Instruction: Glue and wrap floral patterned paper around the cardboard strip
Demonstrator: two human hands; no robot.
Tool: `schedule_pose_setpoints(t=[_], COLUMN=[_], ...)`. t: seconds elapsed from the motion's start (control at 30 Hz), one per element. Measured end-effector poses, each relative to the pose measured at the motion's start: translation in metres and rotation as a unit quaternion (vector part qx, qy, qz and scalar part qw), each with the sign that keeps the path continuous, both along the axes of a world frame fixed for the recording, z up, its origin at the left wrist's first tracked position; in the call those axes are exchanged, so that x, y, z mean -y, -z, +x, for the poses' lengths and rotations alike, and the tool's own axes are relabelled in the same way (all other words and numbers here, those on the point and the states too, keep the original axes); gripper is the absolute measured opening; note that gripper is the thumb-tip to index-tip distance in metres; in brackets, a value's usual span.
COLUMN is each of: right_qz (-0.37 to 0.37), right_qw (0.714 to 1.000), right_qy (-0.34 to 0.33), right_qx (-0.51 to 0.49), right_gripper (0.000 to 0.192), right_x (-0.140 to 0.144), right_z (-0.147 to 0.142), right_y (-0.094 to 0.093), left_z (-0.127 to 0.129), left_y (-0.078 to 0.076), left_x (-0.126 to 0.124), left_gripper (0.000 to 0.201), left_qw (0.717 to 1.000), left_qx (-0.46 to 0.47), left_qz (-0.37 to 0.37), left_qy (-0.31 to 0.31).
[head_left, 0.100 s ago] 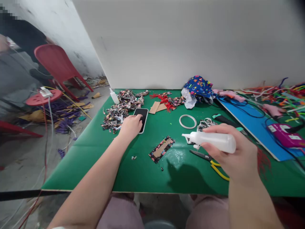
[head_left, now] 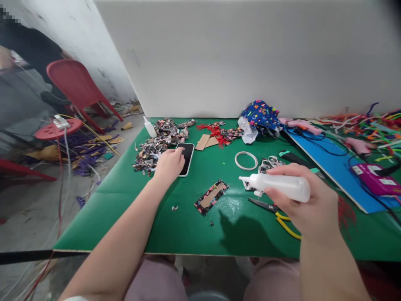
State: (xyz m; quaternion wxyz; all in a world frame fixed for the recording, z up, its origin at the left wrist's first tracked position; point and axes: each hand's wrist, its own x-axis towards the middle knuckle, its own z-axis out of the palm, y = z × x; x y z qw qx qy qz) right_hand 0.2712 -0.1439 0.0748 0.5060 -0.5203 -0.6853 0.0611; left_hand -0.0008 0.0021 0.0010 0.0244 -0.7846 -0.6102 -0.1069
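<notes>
Gripping a translucent white squeeze bottle (head_left: 278, 186) between the thumb and fingers of the right hand (head_left: 315, 205), holding it nearly level above the bench (head_left: 119, 209) with the nozzle pointing left. Touching a dark-screened phone (head_left: 188, 152) with the left hand (head_left: 171, 165), laid over its near left part with the fingers bent; cannot tell how far closed. Facing, between the two hands, a patterned fabric piece (head_left: 211, 198) with a plain brown middle, set slantwise on the bench. Partly covering yellow-handled scissors (head_left: 271, 207) with the right hand. Looking farther out, past a white ring (head_left: 246, 169) and a black-and-green cutter (head_left: 294, 158), to a blue patterned cloth (head_left: 261, 115) near the upright white panel (head_left: 250, 54). Showing, beside and beyond the phone, a heap of fabric scraps (head_left: 145, 152), a second white bottle (head_left: 150, 128) and flat brown cardboard (head_left: 203, 142). Ending, far right, at a blue board (head_left: 328, 167) and a magenta device (head_left: 374, 177); far left, at a red chair (head_left: 75, 83).
</notes>
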Motion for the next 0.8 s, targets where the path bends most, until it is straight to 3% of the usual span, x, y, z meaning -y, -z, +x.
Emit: schedule_pose_setpoints(t=[0.2,0.3,0.4,0.63,0.8], right_qz=[0.011,0.014,0.024,0.026,0.022], right_qw=[0.996,0.994,0.995,0.997,0.994], right_qy=[0.051,0.068,0.071,0.056,0.079], right_qx=[-0.072,-0.079,-0.069,-0.055,-0.075], right_gripper=[0.019,0.018,0.018,0.016,0.019], right_x=[0.001,0.000,-0.002,-0.005,-0.007], right_z=[-0.001,0.001,0.007,0.019,0.017], right_y=[0.001,0.000,0.000,0.007,0.009], left_z=[-0.006,-0.011,-0.010,0.013,0.028], left_y=[-0.013,-0.024,-0.030,-0.028,-0.026], left_x=[-0.011,-0.029,-0.053,-0.096,-0.109], left_gripper=[0.044,0.047,0.045,0.035,0.035], left_qw=[1.000,0.999,0.997,0.978,0.971], left_qx=[0.016,0.030,0.024,-0.053,-0.086], left_qz=[-0.011,-0.007,-0.056,-0.196,-0.224], left_qy=[0.014,-0.015,-0.044,-0.042,-0.019])
